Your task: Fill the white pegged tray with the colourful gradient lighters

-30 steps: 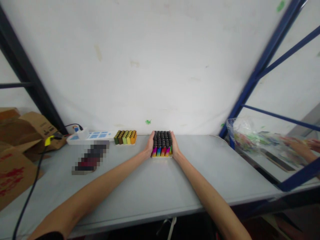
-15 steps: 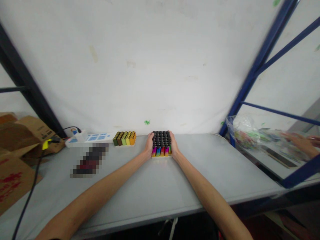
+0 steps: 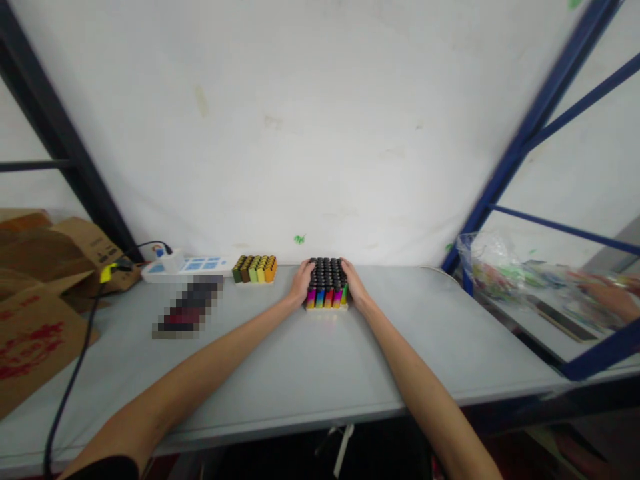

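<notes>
A white tray (image 3: pixel 327 310) packed with upright lighters (image 3: pixel 328 273) rests on the grey table near the wall. The lighters have black tops and rainbow-coloured bodies in pink, blue, red and green. Against the left side of this block presses my left hand (image 3: pixel 302 283), thumb by its upper edge. On the opposite side my right hand (image 3: pixel 355 281) holds it the same way, so the block is clasped between both hands. Farther left stands a second tray with rows of green, brown, yellow and orange lighter-like pieces (image 3: pixel 255 269), touched by neither hand.
A white power strip (image 3: pixel 200 265) lies along the wall, with a pixelated dark item (image 3: pixel 190 307) before it. Cardboard boxes (image 3: pixel 40 333) and a black cable (image 3: pixel 75 373) occupy the left. Beyond the blue frame (image 3: pixel 500 173), another person's hand (image 3: pixel 607 297) is near plastic bags (image 3: pixel 495 267).
The whole view has shifted slightly, so the scene sits a little to the right. Both hands keep their places at the sides of the lighter tray.
</notes>
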